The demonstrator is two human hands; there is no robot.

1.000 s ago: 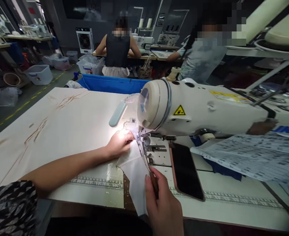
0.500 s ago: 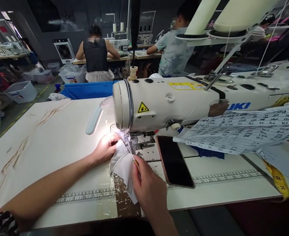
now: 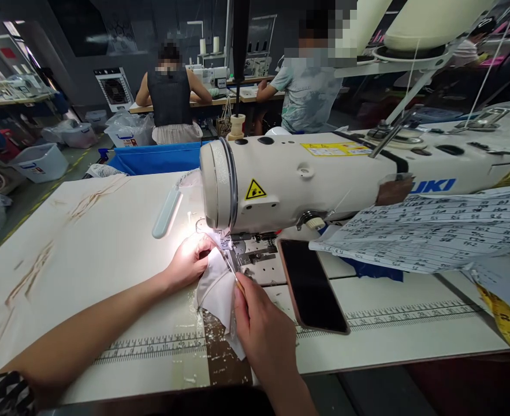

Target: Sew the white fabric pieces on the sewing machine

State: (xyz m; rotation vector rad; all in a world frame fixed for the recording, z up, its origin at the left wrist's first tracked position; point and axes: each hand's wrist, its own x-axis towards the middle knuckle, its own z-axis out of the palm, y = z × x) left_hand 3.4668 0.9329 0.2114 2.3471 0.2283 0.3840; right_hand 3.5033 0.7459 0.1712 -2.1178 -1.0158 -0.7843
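Under the lit head of a white sewing machine [image 3: 276,185], a small piece of white fabric [image 3: 216,286] with a seam line lies partly over the machine bed. My left hand [image 3: 189,257] pinches its upper left edge close to the presser foot [image 3: 224,241]. From the other side, my right hand [image 3: 263,323] is closed round a pair of tweezers [image 3: 231,264], slim and metallic, their points at the fabric just in front of the foot. The fabric's lower end hangs down beside my right hand. Fingers hide the exact grip of both hands.
A dark phone [image 3: 313,286] lies right of the needle area. Handwritten paper [image 3: 436,231] and a yellow tape measure [image 3: 503,318] are farther right. A pale blue handled tool [image 3: 167,215] rests behind my left hand. Two people sit at machines beyond the table.
The view has shifted slightly, moving the machine and phone a little rightward in the picture. Both hands keep nearly the same place and hold on the fabric and tweezers.
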